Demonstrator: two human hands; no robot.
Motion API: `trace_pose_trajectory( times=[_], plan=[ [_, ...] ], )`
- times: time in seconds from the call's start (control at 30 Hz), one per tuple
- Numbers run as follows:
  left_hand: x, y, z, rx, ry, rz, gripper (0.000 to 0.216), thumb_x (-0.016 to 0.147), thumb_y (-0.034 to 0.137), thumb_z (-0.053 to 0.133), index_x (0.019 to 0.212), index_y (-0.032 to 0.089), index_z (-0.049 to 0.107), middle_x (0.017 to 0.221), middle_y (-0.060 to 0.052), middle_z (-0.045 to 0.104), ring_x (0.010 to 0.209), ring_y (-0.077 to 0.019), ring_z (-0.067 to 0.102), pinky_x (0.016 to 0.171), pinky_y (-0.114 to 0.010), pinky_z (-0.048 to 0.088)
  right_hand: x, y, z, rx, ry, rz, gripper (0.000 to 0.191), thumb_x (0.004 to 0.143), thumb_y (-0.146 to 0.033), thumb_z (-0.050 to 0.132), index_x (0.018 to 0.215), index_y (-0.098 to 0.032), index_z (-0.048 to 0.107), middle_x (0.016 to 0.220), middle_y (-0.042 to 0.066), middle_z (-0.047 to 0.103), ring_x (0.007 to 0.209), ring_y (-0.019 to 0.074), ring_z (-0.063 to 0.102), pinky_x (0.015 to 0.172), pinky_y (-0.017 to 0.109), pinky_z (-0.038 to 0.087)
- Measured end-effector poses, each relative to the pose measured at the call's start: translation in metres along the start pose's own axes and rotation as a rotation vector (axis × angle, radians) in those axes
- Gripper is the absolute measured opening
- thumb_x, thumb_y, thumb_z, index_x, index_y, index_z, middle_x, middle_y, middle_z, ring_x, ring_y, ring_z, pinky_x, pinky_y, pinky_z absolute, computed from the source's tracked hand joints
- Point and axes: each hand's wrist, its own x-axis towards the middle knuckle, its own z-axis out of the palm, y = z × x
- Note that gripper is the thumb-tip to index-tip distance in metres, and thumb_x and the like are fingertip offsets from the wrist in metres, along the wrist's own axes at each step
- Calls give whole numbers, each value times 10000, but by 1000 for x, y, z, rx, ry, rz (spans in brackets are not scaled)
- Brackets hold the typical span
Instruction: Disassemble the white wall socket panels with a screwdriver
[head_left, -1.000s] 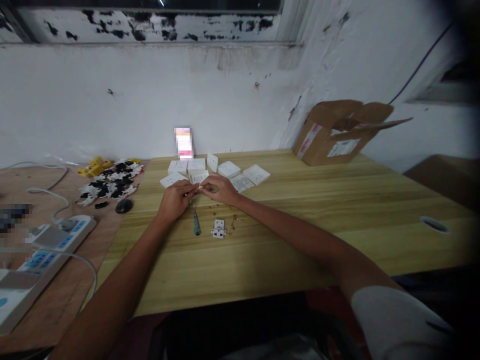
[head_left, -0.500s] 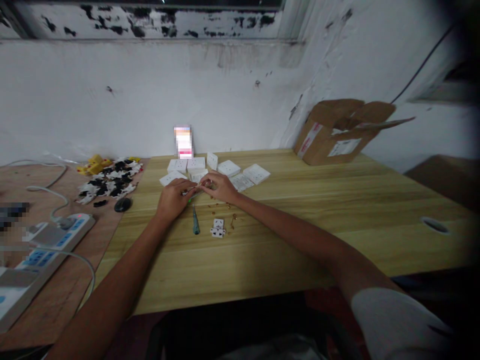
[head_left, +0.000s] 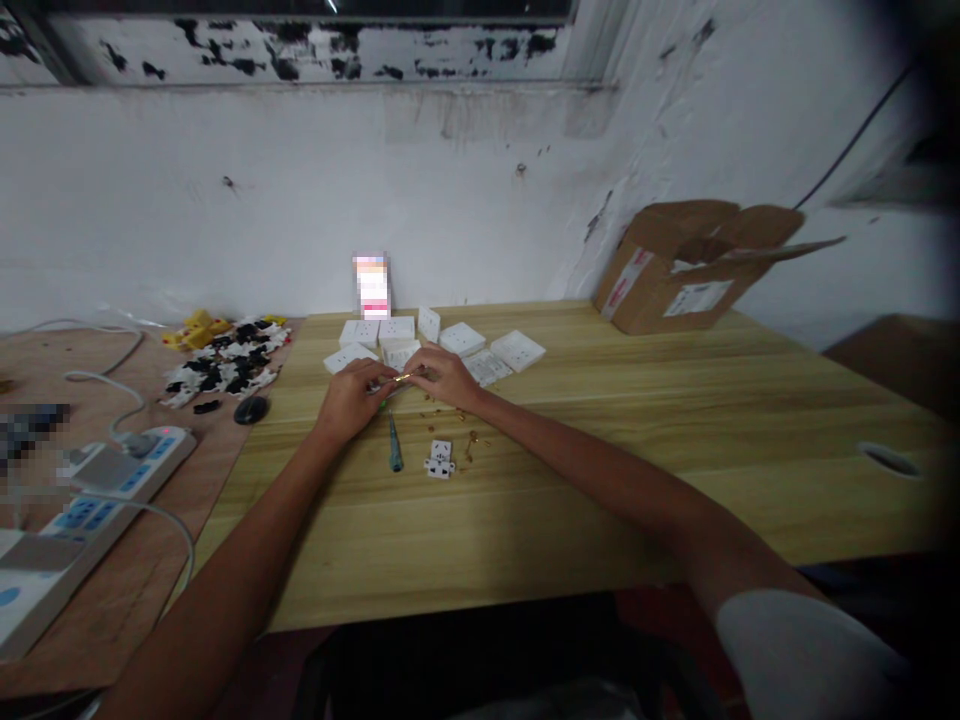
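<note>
My left hand and my right hand meet over the wooden table, fingers pinched together on a small brass-coloured part between them. What else the fingers hold is too small to name. Just in front of my hands lie a green-handled screwdriver, a small white socket insert and a few loose brass pieces. Behind my hands several white wall socket plates lie in a cluster.
A heap of black, white and yellow plastic parts and a dark round object lie left. White power strips with blue sockets and cables sit far left. An open cardboard box stands back right. A round cable hole is at right.
My hands stay pinched together at the same spot; only the fingers shift slightly. The view has drifted a little.
</note>
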Motion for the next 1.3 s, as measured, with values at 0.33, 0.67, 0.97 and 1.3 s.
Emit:
trace_pose_trajectory(
  times=[0.33,0.67,0.97,1.3],
  plan=[
    [1,5,-3,-40,-28,-27,186,969,367,656,1016,219,757,906,-41,747,719,-169,632,717,-310,515,0,-2,1,41,7,1,53,945,-249,723,901,-242,695,930,26,728,931,191,659,868,387,533],
    [-1,3,-3,-20,16,-32,215,968,343,640,1089,212,760,998,-53,770,742,-165,653,736,-301,529,1,-11,-2,-19,48,70,79,937,-248,726,981,-210,672,935,24,697,820,154,614,791,314,514],
    [-1,3,-4,-10,28,-38,223,960,316,627,1105,209,758,1001,-57,763,744,-167,649,748,-309,536,0,-6,-2,-63,52,66,75,921,-248,740,972,-219,694,901,21,685,831,168,620,800,329,519],
    [-1,2,-4,-24,48,-47,212,945,273,640,1115,206,749,1027,-48,769,717,-150,638,722,-298,523,1,-6,-2,-58,59,73,85,917,-269,750,964,-214,706,901,24,697,832,169,631,779,319,509]
  ],
)
